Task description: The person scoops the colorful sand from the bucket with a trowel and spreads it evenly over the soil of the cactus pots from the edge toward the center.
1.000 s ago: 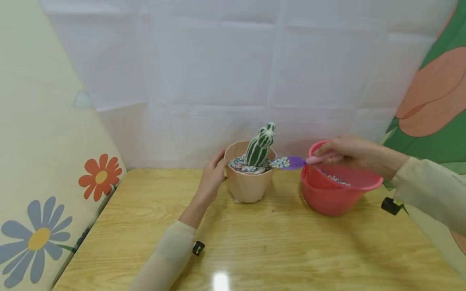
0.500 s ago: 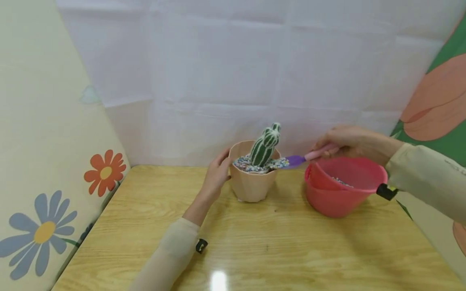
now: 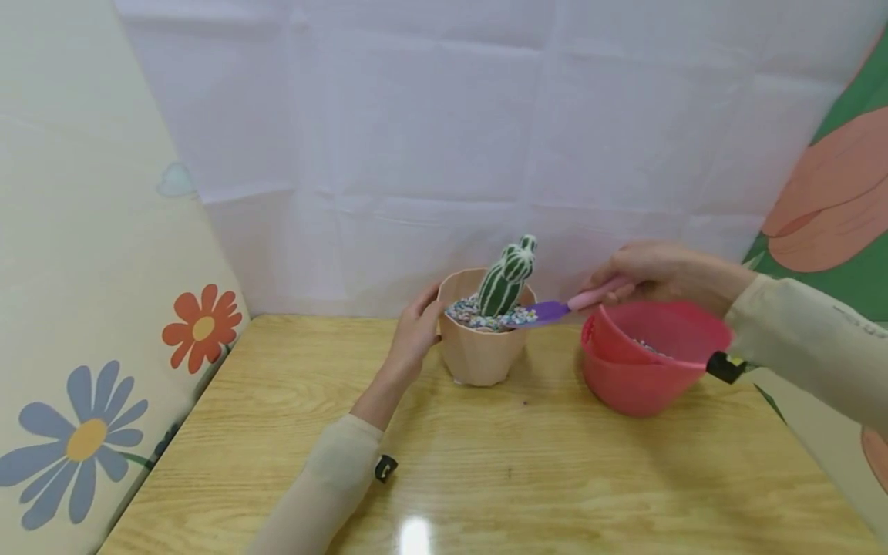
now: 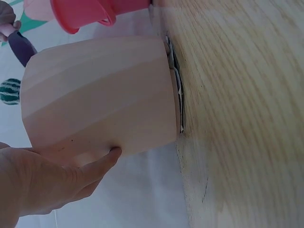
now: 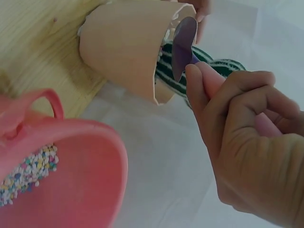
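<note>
A green cactus with white stripes (image 3: 501, 287) leans in a peach flowerpot (image 3: 479, 356) partly filled with small multicoloured pebbles (image 3: 466, 310). My left hand (image 3: 412, 337) rests against the pot's left side, fingers by the rim and thumb lower on the wall. It does not wrap around the pot. My right hand (image 3: 648, 268) grips the pink handle of a small trowel (image 3: 548, 311) with a purple blade. The blade tilts down over the pot's right rim, pebbles at its tip beside the cactus. In the right wrist view, the trowel (image 5: 184, 45) is seen nearly edge-on.
A red-pink bucket (image 3: 641, 385) with a spout and handle stands right of the pot, below my right forearm. Multicoloured pebbles (image 5: 33, 171) lie inside it. The wooden table (image 3: 486, 470) meets a white cloth (image 3: 388, 154) behind the pot.
My right hand has moved the trowel left and tilted its blade down over the pot's rim; fewer pebbles show on the blade. My left hand stays at the pot.
</note>
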### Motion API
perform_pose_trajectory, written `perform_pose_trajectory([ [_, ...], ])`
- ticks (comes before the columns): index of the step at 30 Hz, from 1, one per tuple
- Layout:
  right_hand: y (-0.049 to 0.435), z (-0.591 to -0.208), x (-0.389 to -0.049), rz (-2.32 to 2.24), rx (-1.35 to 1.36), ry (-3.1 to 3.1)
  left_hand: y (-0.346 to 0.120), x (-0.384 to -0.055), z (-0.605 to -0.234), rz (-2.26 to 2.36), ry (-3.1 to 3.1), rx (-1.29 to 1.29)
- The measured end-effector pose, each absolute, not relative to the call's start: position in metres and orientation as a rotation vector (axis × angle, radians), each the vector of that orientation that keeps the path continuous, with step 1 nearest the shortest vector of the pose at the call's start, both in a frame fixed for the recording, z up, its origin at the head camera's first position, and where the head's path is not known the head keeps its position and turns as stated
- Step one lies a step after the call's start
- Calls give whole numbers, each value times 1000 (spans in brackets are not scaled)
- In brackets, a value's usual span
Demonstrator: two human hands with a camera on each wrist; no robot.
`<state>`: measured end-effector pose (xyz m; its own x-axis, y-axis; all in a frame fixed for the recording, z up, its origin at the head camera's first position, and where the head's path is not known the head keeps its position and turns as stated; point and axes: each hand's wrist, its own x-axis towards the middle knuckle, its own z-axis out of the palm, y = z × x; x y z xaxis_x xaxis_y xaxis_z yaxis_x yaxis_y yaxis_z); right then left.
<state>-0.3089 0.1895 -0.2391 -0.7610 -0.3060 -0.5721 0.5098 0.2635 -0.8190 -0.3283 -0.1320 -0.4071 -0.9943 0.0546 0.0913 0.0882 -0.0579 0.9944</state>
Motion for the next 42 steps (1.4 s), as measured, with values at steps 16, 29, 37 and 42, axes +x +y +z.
perform_pose_trajectory([
  [16, 166, -280, -311, -1698, 121, 1691, -128, -326, -407, -2237, -2139, -159],
  [29, 161, -311, -294, -1991, 376, 1309, -120, -325, -408, -2223, -2173, -145],
  [37, 169, -322, -288, -2082, 344, 1190, -118, -324, -407, -2238, -2165, -134],
  [42, 174, -322, -283, -2138, 352, 1121, -120, -322, -406, -2254, -2148, -127],
])
